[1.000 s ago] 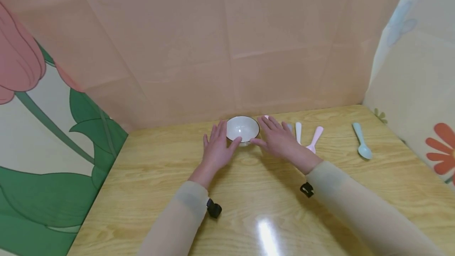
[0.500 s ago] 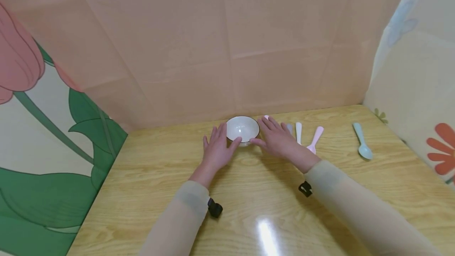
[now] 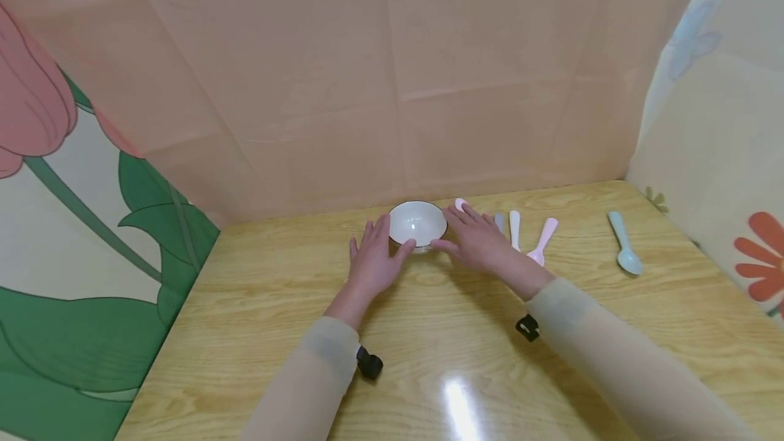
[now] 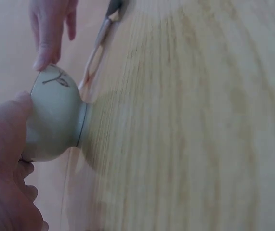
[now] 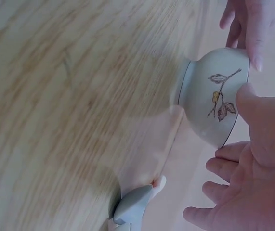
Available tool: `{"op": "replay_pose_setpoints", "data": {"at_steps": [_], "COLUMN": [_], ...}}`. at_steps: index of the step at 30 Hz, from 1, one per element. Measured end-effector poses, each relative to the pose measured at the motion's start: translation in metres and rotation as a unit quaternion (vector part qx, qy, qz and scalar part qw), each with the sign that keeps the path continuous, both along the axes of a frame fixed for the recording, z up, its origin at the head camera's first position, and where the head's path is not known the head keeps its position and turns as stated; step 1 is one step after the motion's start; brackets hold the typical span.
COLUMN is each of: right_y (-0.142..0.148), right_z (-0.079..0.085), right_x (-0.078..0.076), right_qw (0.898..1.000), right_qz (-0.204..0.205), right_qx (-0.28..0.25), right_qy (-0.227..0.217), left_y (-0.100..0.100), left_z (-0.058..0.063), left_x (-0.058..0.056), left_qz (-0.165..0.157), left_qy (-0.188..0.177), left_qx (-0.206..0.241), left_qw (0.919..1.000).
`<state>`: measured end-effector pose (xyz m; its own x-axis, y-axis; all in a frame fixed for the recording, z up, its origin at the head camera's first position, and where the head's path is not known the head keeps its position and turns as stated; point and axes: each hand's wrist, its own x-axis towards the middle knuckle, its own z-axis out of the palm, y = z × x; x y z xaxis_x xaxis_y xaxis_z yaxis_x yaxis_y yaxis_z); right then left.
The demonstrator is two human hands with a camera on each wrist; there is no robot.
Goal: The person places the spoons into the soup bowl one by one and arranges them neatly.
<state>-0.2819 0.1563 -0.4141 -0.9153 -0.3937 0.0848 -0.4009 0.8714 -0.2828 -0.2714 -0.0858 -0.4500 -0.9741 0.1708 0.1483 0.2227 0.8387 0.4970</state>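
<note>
A white bowl (image 3: 418,224) with a dark rim stands upright on the table near its back edge. The right wrist view shows a leafy branch pattern on its outer wall. My left hand (image 3: 371,259) is at the bowl's left side, fingers extended along the rim and thumb at the near edge. Mirroring it on the right, my right hand (image 3: 479,240) has its thumb (image 5: 249,103) at the rim and its other fingers loosely spread. Just beyond the right hand lies the end of a pink utensil (image 3: 461,204), mostly hidden by the fingers.
Right of the bowl lie a white handle (image 3: 514,229), a grey handle (image 3: 499,221) and a pink spoon (image 3: 544,239), all partly hidden by the right arm. Farther right is a light blue spoon (image 3: 625,245). A pink sheet (image 3: 306,121) hangs behind the wooden table (image 3: 263,278).
The bowl and my fingertips have shifted very slightly toward me. More of the pink utensil's end shows beyond my right fingers. The other utensils stay in place.
</note>
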Motion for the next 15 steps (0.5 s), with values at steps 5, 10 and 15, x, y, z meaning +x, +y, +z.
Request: {"op": "replay_pose_setpoints", "data": {"at_steps": [5, 10, 15], "right_y": [0.003, 0.006, 0.003], "right_z": [-0.005, -0.009, -0.006], "right_x": [0.001, 0.002, 0.008], "right_qw": [1.000, 0.999, 0.999], "right_qz": [0.013, 0.024, 0.027], "right_qx": [-0.013, -0.019, -0.020], "right_qy": [0.014, 0.026, 0.024], "left_y": [-0.001, -0.001, -0.002], "left_z": [-0.002, -0.003, -0.002], "left_x": [0.004, 0.009, 0.016], "left_qz": [0.000, 0.001, 0.002], "left_qy": [0.005, 0.008, 0.008], "left_qx": [0.008, 0.013, 0.013], "left_qw": [1.0000, 0.9999, 0.9999]}}
